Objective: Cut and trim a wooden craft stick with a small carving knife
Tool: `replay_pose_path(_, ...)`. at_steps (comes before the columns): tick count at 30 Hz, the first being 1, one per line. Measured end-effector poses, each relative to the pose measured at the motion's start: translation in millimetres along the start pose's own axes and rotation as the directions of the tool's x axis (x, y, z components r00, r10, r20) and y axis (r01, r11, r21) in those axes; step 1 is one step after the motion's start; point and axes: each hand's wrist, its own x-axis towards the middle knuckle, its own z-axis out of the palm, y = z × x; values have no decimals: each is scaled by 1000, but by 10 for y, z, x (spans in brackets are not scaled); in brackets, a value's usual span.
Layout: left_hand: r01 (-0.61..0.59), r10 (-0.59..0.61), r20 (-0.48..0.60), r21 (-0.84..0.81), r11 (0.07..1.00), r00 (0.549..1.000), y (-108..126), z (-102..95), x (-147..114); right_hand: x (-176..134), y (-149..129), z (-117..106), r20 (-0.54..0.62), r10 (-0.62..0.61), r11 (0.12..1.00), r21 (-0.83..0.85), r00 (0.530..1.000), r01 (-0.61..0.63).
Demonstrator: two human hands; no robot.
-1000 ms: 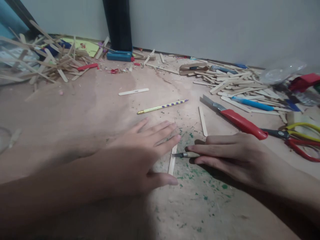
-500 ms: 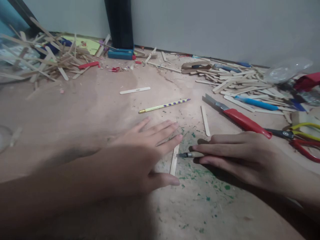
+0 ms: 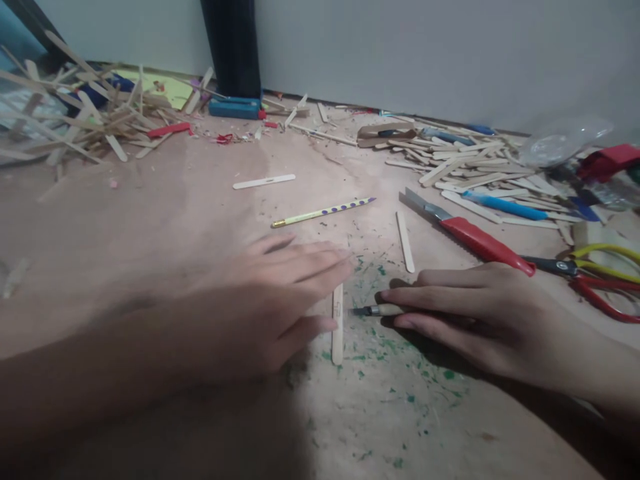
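My left hand (image 3: 273, 297) lies flat on the brown floor, its fingertips pressing on a pale craft stick (image 3: 337, 325) that runs toward me. My right hand (image 3: 465, 310) rests on the floor just right of the stick and grips a small craft knife (image 3: 373, 311). The knife's blade points left at the stick, a short gap from it. Green flecks and shavings cover the floor around both hands.
A loose stick (image 3: 405, 241), a red-handled cutter (image 3: 470, 235) and scissors (image 3: 600, 277) lie behind my right hand. A dotted pencil (image 3: 323, 212) and another stick (image 3: 263, 181) lie farther out. Stick piles sit at back left (image 3: 75, 127) and back right (image 3: 470, 167), by the wall.
My left hand has slid slightly left and toward me. The stick under it has turned from a slant to nearly straight toward me. My right hand and knife have stayed put.
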Motion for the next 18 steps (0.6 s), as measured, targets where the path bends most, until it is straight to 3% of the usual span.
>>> replay_pose_path(5,-1,1,1,-6,1000,1000,3,-11,22,28,-28,-56,26,47,999,-1,999,-47)
replay_pose_path(8,-39,37,-55,-32,999,998,21,-3,31,15,-42,-59,17,60,998,-2,998,-60)
replay_pose_path(18,-172,168,-65,-76,982,984,72,-68,80,-8,-95,-116,62,0,1000,-3,998,0)
